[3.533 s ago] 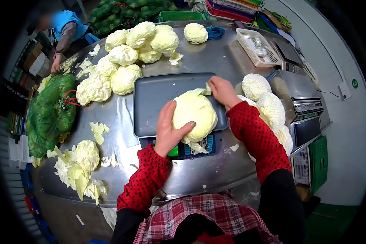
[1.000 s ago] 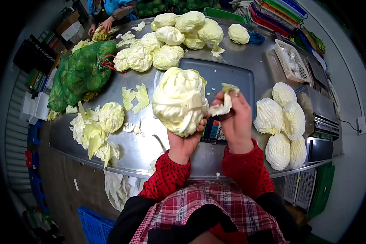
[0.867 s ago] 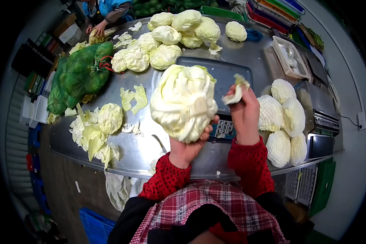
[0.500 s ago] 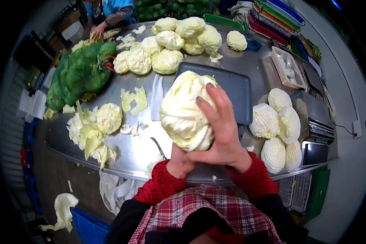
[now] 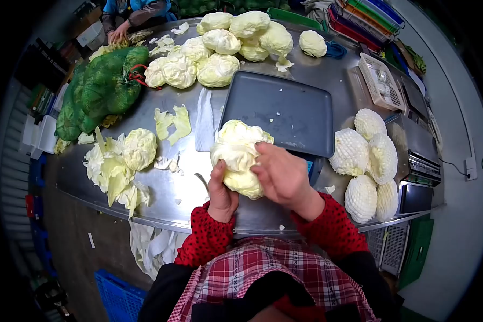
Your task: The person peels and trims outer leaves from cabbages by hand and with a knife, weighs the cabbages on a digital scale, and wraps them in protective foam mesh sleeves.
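Green mesh sack (image 5: 99,96) rests at the far left of the steel table (image 5: 273,214); nearer the front edge lies a pile of loose leaves (image 5: 118,177), with a pale cabbage head touching it. Next to the right, the left hand (image 5: 222,194) supports the worked cabbage (image 5: 237,155): the thumb is extended along its left side, and the remaining fingers are hidden, so their spread cannot be told. The left forearm reaches forward from the body, thumb pointing away from the wearer. The cabbage is held over the table at the near left corner of the grey tray (image 5: 290,110). It is nearly round, slightly longer from front to back; the direction of its stem cannot be told. The right hand (image 5: 287,174) is partly curled at the cabbage's right side, two fingertips at its surface; whether they pinch a leaf is unclear. Its back faces up, and the forearm angles forward and left. At far right, five net-wrapped heads (image 5: 349,153) stand grouped on the table.
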`<state>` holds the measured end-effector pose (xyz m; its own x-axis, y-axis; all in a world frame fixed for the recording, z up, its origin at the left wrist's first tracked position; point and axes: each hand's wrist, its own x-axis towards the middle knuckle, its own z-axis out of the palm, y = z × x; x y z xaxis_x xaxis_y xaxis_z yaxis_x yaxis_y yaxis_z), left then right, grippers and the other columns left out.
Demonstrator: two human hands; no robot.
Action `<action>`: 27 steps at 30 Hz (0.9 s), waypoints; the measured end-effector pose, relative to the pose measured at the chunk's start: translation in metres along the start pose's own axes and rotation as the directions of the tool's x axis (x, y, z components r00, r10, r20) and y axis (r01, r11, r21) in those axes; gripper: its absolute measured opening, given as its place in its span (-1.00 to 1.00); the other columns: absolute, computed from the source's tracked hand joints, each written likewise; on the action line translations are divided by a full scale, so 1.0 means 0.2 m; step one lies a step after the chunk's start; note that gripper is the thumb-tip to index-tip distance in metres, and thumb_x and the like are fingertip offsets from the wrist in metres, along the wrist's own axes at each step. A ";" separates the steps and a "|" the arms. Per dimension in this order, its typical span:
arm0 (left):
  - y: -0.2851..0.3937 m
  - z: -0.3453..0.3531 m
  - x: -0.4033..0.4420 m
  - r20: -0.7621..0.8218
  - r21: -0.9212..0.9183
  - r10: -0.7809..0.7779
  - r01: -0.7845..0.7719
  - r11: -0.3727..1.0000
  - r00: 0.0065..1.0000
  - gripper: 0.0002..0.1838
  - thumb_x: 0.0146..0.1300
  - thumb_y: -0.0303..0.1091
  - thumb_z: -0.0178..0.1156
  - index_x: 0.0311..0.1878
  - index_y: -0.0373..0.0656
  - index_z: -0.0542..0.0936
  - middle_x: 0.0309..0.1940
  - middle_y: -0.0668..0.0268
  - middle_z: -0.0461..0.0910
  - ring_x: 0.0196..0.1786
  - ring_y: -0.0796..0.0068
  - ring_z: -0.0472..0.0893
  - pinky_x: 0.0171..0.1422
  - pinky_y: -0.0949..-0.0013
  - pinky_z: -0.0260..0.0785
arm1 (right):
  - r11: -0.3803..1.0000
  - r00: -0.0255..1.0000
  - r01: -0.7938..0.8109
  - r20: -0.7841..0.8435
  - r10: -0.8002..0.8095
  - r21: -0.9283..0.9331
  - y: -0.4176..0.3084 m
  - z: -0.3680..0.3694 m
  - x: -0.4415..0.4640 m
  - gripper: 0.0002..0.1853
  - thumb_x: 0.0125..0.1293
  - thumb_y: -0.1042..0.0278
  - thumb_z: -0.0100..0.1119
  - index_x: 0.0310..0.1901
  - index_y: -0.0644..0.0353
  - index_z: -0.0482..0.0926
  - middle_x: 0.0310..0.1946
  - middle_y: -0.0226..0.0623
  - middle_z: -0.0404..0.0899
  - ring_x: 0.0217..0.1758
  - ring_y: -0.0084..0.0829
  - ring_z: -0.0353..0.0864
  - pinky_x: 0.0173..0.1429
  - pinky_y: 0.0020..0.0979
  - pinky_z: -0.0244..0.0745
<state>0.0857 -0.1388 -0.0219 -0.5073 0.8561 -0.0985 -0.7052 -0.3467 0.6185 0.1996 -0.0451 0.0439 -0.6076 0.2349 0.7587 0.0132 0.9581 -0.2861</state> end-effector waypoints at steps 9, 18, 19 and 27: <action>-0.09 -0.07 0.08 -0.010 -0.069 -0.067 0.067 0.995 0.998 -0.25 0.18 -0.09 0.19 0.33 -0.38 0.26 0.22 0.08 0.43 0.28 0.22 0.45 0.40 0.21 0.26 | 0.904 0.912 -0.381 -0.082 0.402 0.196 0.15 0.03 -0.03 -0.91 0.31 0.53 0.09 -0.33 0.35 0.53 -0.45 -0.14 0.61 -0.47 -0.23 0.63 -0.40 -0.39 0.49; -0.13 -0.12 0.10 0.086 -0.098 -0.141 0.149 0.984 0.986 -0.12 0.11 0.06 0.18 0.39 -0.31 0.18 0.29 0.06 0.36 0.31 0.11 0.41 0.40 0.10 0.26 | 0.789 0.802 -0.585 -0.005 0.597 0.188 0.34 0.05 0.00 -0.70 0.46 0.37 -0.05 -0.43 0.33 0.48 -0.60 -0.33 0.54 -0.57 -0.47 0.54 -0.44 -0.46 0.41; -0.11 -0.11 0.10 0.173 -0.130 -0.143 0.167 0.977 0.974 -0.06 0.11 0.16 0.14 0.43 -0.27 0.14 0.32 0.05 0.32 0.32 0.05 0.39 0.41 0.05 0.26 | 0.633 0.672 -0.721 0.062 0.738 0.282 0.39 0.04 0.00 -0.67 0.47 0.31 -0.06 -0.45 0.32 0.48 -0.62 -0.37 0.51 -0.59 -0.47 0.51 -0.47 -0.46 0.39; -0.15 0.04 0.24 -0.064 -0.129 -0.027 0.019 0.992 0.998 -0.31 0.36 0.13 -0.08 0.37 -0.21 0.26 0.26 0.14 0.41 0.31 0.18 0.42 0.40 0.12 0.26 | 0.492 0.827 -0.449 0.138 0.545 0.746 0.23 -0.02 0.26 -0.34 0.32 0.21 0.15 0.37 0.35 0.22 0.18 -0.05 0.44 0.19 -0.20 0.50 0.27 -0.21 0.41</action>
<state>0.0868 -0.0851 -0.0389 -0.5186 0.8389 -0.1652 -0.7724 -0.3769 0.5112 0.1711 0.0124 0.0717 -0.6046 0.6940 0.3910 -0.3132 0.2443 -0.9177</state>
